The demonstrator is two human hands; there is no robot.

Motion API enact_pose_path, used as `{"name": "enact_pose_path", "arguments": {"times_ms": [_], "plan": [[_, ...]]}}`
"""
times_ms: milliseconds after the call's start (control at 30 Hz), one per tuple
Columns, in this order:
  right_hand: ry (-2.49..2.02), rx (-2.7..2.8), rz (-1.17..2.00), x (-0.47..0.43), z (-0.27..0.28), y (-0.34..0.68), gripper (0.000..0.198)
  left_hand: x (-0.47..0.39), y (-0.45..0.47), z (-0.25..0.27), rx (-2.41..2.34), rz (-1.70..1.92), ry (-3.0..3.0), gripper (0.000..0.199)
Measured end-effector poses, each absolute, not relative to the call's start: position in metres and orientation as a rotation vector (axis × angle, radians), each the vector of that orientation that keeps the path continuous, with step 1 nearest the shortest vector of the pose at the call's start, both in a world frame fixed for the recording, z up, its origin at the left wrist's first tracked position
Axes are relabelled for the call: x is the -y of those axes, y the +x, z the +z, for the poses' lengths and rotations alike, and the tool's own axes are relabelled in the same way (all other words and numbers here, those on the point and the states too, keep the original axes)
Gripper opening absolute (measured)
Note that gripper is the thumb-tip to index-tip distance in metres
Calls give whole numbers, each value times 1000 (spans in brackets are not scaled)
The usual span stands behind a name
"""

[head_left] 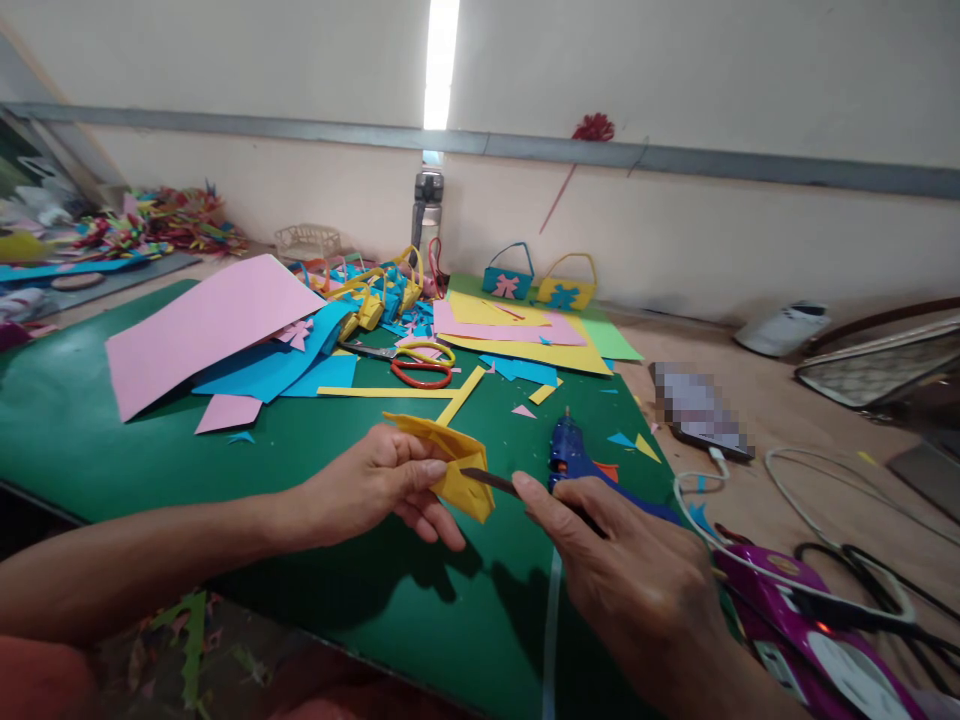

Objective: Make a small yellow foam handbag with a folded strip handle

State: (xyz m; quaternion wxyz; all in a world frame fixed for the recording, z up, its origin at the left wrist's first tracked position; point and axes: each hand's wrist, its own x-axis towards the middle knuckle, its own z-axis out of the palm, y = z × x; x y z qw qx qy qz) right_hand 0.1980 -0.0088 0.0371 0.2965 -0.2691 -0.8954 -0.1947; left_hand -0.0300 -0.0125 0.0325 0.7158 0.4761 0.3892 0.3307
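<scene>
My left hand pinches a small folded yellow craft piece between thumb and fingers, above the green table. A dark, narrow blade-like tool is gripped in my right hand, and its tip touches the folded yellow piece. The tool's handle is hidden in my fist, so its exact kind is unclear. Just behind my right hand lies a blue hot glue gun, partly covered by that hand. Scissors with yellow and red handles lie beyond my left hand, beside yellow strips.
A pink sheet and blue sheets lie left. Several small paper bags are heaped behind; two finished bags stand by the wall. A phone, cables and a purple power strip occupy the right.
</scene>
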Motion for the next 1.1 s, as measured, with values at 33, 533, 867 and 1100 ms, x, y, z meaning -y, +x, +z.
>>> {"name": "enact_pose_path", "arguments": {"times_ms": [33,533,867,1100], "plan": [[-714,2379,-516,9,37,198,33,13,-30,33,-867,732,1057,31],[-737,2368,-521,9,30,196,32,14,-29,31,-874,738,1060,31],[-760,2357,-513,12,34,194,33,14,-28,33,-898,739,1083,35],[-744,2332,-552,12,33,194,32,14,-27,33,-899,760,1069,36]]}}
